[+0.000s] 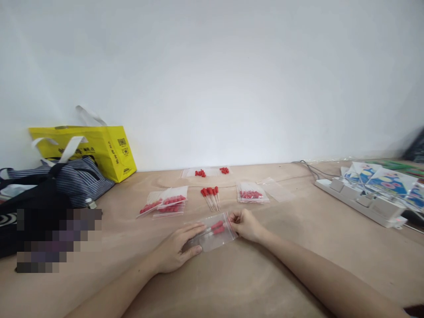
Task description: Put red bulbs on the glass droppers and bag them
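Note:
A clear zip-lock bag [212, 242] lies on the table in front of me, with a few red-bulbed droppers [217, 227] inside. My left hand [177, 247] holds the bag's left end, fingers stretched over it and thumb at the near side. At the bag's right end, my right hand [247, 225] pinches the zip edge between thumb and bent fingers. Just beyond the bag, several loose droppers [210, 193] lie side by side, red bulbs pointing away. Filled bags [172, 201] are stacked to the left, and another filled bag pile [251, 194] sits to the right.
Red bulbs [200, 173] lie on clear tubes at the wall. A flat clear bag [274, 190] is right of the pile. A power strip [359, 201] with cables and printed packets [391, 179] stand right. A yellow bag [115, 150] and a striped bag [89, 181] stand left.

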The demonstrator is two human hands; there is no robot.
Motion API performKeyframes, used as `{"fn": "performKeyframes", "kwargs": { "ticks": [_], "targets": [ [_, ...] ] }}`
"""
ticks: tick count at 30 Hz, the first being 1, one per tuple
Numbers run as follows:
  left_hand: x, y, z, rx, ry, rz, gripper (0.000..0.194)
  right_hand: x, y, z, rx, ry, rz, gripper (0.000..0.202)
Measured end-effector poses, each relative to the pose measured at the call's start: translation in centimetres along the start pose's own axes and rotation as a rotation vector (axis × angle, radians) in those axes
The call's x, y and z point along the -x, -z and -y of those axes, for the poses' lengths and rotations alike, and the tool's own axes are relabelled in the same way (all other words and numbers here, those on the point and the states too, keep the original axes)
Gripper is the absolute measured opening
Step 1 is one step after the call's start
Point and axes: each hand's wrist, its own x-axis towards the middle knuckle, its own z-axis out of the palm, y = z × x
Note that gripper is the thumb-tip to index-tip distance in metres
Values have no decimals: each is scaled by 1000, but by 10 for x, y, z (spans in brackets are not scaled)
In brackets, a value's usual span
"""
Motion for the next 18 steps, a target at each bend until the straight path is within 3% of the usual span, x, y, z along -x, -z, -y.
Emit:
{"fn": "performKeyframes", "kwargs": {
  "ticks": [3, 7, 11, 18],
  "targets": [
    [0, 1, 0, 14, -10, 3, 46, -20, 12, -2, 55, -44, -16, 10],
    [1, 2, -1, 23, 17, 25, 45, -56, 18, 4, 136, -13, -196, 7],
    [1, 3, -2, 26, 17, 27, 45, -86, -2, 18, 223, -29, -271, 4],
    [1, 3, -3, 1, 27, 46, 46, -107, -33, 32, 301, -97, -294, 23]
  ]
}}
